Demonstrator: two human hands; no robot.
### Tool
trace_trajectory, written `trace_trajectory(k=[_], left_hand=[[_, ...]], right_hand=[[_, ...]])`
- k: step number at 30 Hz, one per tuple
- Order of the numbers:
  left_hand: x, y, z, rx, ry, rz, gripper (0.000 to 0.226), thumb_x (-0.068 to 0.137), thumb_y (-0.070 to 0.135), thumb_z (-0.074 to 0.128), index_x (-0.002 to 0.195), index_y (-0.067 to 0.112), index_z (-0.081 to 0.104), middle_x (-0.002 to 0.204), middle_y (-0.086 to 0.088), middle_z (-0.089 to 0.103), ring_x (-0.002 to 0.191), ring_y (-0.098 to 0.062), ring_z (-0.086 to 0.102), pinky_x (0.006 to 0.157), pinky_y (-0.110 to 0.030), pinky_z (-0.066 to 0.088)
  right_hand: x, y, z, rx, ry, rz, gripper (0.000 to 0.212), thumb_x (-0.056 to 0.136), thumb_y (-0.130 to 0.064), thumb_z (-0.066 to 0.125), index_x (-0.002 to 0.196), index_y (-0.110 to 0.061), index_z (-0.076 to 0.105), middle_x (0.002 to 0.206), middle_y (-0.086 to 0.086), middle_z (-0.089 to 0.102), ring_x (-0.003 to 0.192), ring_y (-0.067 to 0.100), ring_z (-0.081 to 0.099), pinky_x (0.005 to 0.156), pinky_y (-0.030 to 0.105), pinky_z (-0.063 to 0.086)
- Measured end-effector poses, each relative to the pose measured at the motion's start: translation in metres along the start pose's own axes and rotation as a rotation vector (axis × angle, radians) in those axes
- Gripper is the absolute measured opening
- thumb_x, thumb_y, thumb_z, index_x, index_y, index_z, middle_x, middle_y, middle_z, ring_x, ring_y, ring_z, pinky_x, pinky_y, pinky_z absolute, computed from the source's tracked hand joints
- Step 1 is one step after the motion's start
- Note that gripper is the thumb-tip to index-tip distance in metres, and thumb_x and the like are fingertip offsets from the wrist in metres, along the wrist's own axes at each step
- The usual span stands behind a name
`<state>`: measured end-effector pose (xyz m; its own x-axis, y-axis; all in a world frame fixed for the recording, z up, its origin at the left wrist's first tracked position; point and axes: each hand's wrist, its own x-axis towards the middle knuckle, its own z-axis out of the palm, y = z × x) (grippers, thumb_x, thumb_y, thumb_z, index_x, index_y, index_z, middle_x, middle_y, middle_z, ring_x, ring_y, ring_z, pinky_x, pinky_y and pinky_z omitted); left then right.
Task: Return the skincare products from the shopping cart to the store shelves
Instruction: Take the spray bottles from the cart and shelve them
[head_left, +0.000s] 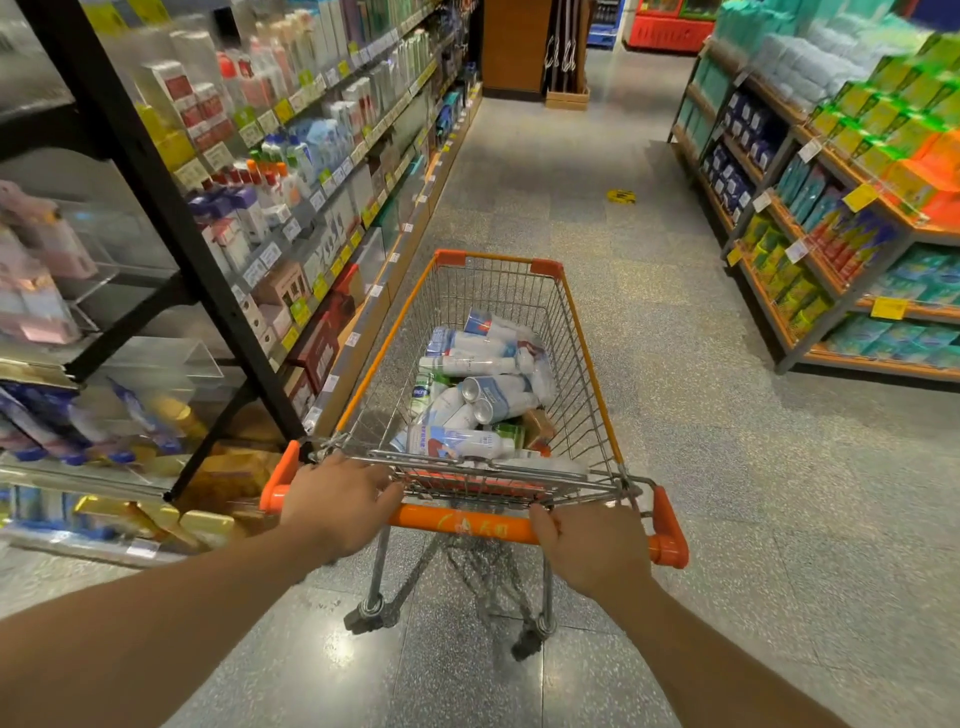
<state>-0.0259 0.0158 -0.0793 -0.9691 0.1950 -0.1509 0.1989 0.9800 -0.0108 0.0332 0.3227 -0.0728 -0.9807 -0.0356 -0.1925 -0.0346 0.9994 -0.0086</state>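
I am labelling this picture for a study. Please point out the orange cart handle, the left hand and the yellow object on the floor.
orange cart handle (462, 524): head view, bare middle of the bar.
left hand (340, 501): head view, back of the hand.
yellow object (621, 196): head view, its top face.

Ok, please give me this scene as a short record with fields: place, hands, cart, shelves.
place: store aisle, speckled floor
left hand: grips the handle
right hand: grips the handle
cart: holds many bottles, lying mixed
left shelves: bottles and boxes, close beside the cart
right shelves: coloured packs, across the aisle
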Motion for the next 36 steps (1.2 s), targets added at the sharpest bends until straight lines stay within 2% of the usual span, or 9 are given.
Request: trace_trajectory(k=[1, 3, 5, 8, 21, 26, 29, 32, 36], left_hand=[[0.000, 0.000, 0.000, -0.012, 0.002, -0.015, 0.056, 0.094, 0.066, 0.021, 0.092, 0.033, 0.066, 0.087, 0.010, 0.066, 0.087, -0.015, 0.059, 0.073, -0.034, 0.049], [0.001, 0.002, -0.002, -0.017, -0.006, -0.055, 0.056, 0.096, 0.065, 0.023, 0.080, 0.029, 0.063, 0.069, 0.005, 0.062, 0.068, -0.011, 0.060, 0.060, -0.028, 0.051], [0.002, 0.004, -0.004, -0.012, -0.014, -0.075, 0.058, 0.099, 0.064, 0.024, 0.075, 0.026, 0.062, 0.060, 0.003, 0.061, 0.058, -0.008, 0.060, 0.053, -0.024, 0.049], [0.007, 0.006, -0.004, -0.024, -0.003, -0.102, 0.064, 0.098, 0.068, 0.022, 0.070, 0.025, 0.062, 0.056, 0.003, 0.062, 0.049, -0.004, 0.059, 0.045, -0.021, 0.042], [0.070, 0.009, -0.020, 0.059, -0.017, -0.066, 0.065, 0.098, 0.063, 0.026, 0.073, 0.018, 0.065, 0.058, 0.002, 0.057, 0.057, -0.015, 0.060, 0.047, -0.026, 0.041], [0.110, 0.006, -0.023, 0.045, -0.004, -0.028, 0.065, 0.095, 0.062, 0.026, 0.072, 0.014, 0.064, 0.061, 0.000, 0.060, 0.058, -0.020, 0.061, 0.051, -0.027, 0.045], [0.135, 0.006, -0.026, 0.051, 0.007, -0.034, 0.064, 0.093, 0.062, 0.027, 0.072, 0.014, 0.064, 0.063, -0.001, 0.057, 0.059, -0.022, 0.056, 0.050, -0.027, 0.037], [0.161, 0.005, -0.026, 0.037, 0.012, -0.014, 0.068, 0.093, 0.064, 0.025, 0.069, 0.013, 0.064, 0.063, -0.001, 0.056, 0.060, -0.023, 0.057, 0.051, -0.026, 0.038], [0.193, 0.005, -0.029, 0.008, 0.010, 0.034, 0.069, 0.089, 0.064, 0.020, 0.069, 0.014, 0.063, 0.061, -0.001, 0.054, 0.057, -0.023, 0.052, 0.050, -0.027, 0.032]], right_hand=[[0.001, 0.001, 0.000, 0.051, 0.012, 0.013, 0.066, 0.102, -0.064, 0.020, 0.067, -0.023, 0.058, 0.063, -0.004, 0.059, 0.063, 0.012, 0.061, 0.074, 0.030, 0.050], [0.004, 0.001, -0.002, 0.142, 0.042, 0.060, 0.057, 0.100, -0.065, 0.027, 0.071, -0.025, 0.056, 0.065, -0.004, 0.059, 0.061, 0.010, 0.057, 0.062, 0.027, 0.047], [0.006, 0.000, -0.003, 0.151, 0.038, 0.087, 0.057, 0.099, -0.066, 0.028, 0.070, -0.025, 0.055, 0.065, -0.004, 0.058, 0.060, 0.009, 0.054, 0.059, 0.027, 0.044], [0.011, -0.003, 0.000, 0.098, 0.027, 0.086, 0.068, 0.099, -0.067, 0.020, 0.066, -0.023, 0.060, 0.062, -0.004, 0.058, 0.059, 0.011, 0.058, 0.064, 0.027, 0.052], [0.063, 0.006, -0.017, 0.090, 0.003, 0.118, 0.065, 0.103, -0.061, 0.021, 0.066, -0.023, 0.059, 0.064, -0.004, 0.058, 0.059, 0.015, 0.055, 0.060, 0.027, 0.046], [0.095, 0.011, -0.026, 0.065, -0.007, 0.148, 0.056, 0.104, -0.052, 0.022, 0.069, -0.024, 0.055, 0.068, -0.004, 0.058, 0.069, 0.018, 0.062, 0.070, 0.030, 0.055], [0.118, 0.014, -0.030, 0.047, 0.000, 0.191, 0.053, 0.103, -0.049, 0.023, 0.072, -0.024, 0.059, 0.069, -0.005, 0.060, 0.069, 0.016, 0.062, 0.070, 0.030, 0.055], [0.139, 0.018, -0.033, 0.000, -0.015, 0.196, 0.047, 0.104, -0.042, 0.025, 0.078, -0.023, 0.060, 0.073, -0.005, 0.061, 0.072, 0.018, 0.063, 0.071, 0.031, 0.055], [0.169, 0.024, -0.039, -0.005, -0.002, 0.249, 0.050, 0.104, -0.046, 0.022, 0.075, -0.025, 0.057, 0.069, -0.005, 0.056, 0.069, 0.014, 0.059, 0.063, 0.028, 0.047]])
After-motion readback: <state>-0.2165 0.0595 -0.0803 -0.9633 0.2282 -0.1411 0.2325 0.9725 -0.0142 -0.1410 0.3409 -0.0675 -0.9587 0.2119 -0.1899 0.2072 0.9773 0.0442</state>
